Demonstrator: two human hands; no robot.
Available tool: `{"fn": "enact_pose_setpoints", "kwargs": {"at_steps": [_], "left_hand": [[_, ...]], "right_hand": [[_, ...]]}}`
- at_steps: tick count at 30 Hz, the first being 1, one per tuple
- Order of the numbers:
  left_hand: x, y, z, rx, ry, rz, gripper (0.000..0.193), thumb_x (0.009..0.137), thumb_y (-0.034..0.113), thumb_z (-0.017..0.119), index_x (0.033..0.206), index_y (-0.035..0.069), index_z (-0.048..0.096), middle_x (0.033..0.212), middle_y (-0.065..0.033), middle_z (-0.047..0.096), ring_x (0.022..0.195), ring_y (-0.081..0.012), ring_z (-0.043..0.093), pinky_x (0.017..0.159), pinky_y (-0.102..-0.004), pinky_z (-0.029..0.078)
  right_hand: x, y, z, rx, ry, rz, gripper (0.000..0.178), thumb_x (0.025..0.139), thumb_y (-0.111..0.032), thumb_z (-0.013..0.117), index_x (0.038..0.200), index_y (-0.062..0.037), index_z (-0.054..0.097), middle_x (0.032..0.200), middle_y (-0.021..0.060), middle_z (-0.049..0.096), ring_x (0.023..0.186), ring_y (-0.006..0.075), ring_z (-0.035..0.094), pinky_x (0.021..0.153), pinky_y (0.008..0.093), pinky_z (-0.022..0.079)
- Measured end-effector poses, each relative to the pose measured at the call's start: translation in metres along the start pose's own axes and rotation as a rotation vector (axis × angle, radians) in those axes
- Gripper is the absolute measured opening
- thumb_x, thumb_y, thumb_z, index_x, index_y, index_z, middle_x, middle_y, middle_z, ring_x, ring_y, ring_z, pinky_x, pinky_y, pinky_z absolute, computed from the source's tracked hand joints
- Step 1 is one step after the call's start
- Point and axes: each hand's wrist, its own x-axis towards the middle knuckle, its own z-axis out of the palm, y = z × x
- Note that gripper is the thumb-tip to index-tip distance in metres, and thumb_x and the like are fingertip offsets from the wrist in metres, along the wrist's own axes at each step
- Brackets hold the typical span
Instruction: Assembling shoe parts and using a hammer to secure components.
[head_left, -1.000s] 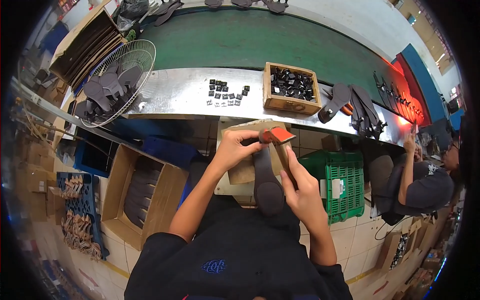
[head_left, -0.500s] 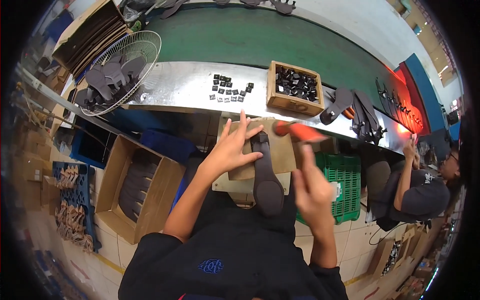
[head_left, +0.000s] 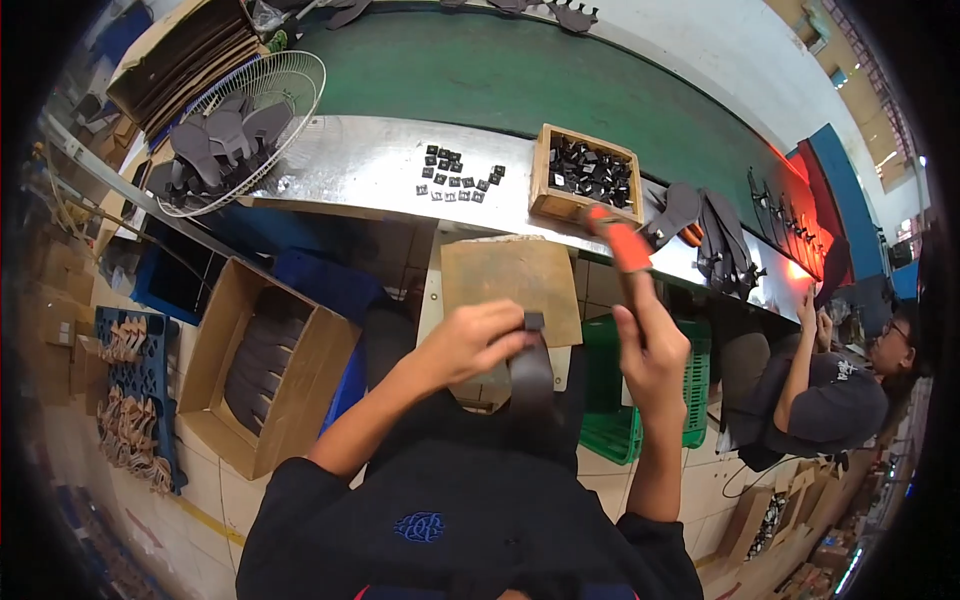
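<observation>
While the left hand [head_left: 485, 340] pinches a dark sole [head_left: 533, 385] between thumb and fingers beside its black heel block [head_left: 534, 321], the right hand [head_left: 657, 350] is wrapped around the handle of a red-headed hammer [head_left: 628, 246], head upward. The sole is located above the person's lap, at the near edge of a tan board [head_left: 510, 285]; whether the two touch cannot be told. On the metal worktop [head_left: 365, 165], a wooden box [head_left: 555, 204] contains a heap of small black pieces [head_left: 590, 170]; similar loose pieces [head_left: 460, 178] lie in rows to its left. Farther left, a white wire basket [head_left: 318, 95] contains grey soles [head_left: 197, 155], several with black heels. Below, to the left of the person, a tilted cardboard box [head_left: 308, 390] contains a row of dark shoe parts [head_left: 265, 365]. A green slatted crate [head_left: 697, 370] stands on the floor to the right, partly behind the right forearm; its contents cannot be seen. At floor level, farther right, a smaller carton [head_left: 738, 528] contains black-and-white items [head_left: 767, 525] too small to identify.
</observation>
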Motion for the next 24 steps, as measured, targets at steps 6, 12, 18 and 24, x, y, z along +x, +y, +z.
{"fn": "enact_pose_setpoints", "kwargs": {"at_steps": [6,12,18,24], "left_hand": [[-0.02,0.082,-0.013,-0.499,-0.228,-0.005,0.03,0.102,0.022,0.057,0.093,-0.006,0.057,0.082,-0.0138,0.049,0.076,-0.0285,0.054,0.072,-0.036,0.044],[-0.031,0.093,0.001,-1.008,-0.453,-0.378,0.03,0.107,0.023,0.045,0.109,0.0,0.065,0.11,-0.0102,0.063,0.108,-0.0203,0.059,0.099,-0.0331,0.043],[-0.029,0.094,0.015,-1.06,-0.566,-0.463,0.035,0.109,0.027,0.043,0.111,-0.001,0.065,0.107,-0.009,0.066,0.108,-0.0172,0.06,0.099,-0.0319,0.044],[-0.034,0.097,0.022,-1.158,-0.566,-0.553,0.037,0.109,0.029,0.044,0.11,-0.002,0.064,0.112,-0.0103,0.063,0.115,-0.0188,0.057,0.103,-0.0323,0.042]], "right_hand": [[-0.017,0.035,0.04,-0.209,-0.563,-0.241,0.054,0.09,-0.011,0.067,0.143,-0.0167,0.056,0.085,0.0068,0.058,0.077,0.0231,0.062,0.062,0.0357,0.051],[-0.023,0.005,0.033,0.366,-0.409,-0.092,0.044,0.092,-0.021,0.065,0.135,-0.0106,0.063,0.124,0.0167,0.065,0.115,0.0326,0.062,0.098,0.0407,0.048],[-0.072,-0.042,0.034,1.636,-0.355,0.547,0.061,0.094,-0.06,0.055,0.1,0.0004,0.063,0.104,0.0166,0.063,0.111,0.0344,0.061,0.102,0.0497,0.047],[-0.074,-0.052,0.026,1.674,-0.331,0.635,0.062,0.091,-0.07,0.053,0.089,-0.0074,0.059,0.09,0.0077,0.062,0.101,0.0313,0.062,0.098,0.049,0.047]]}}
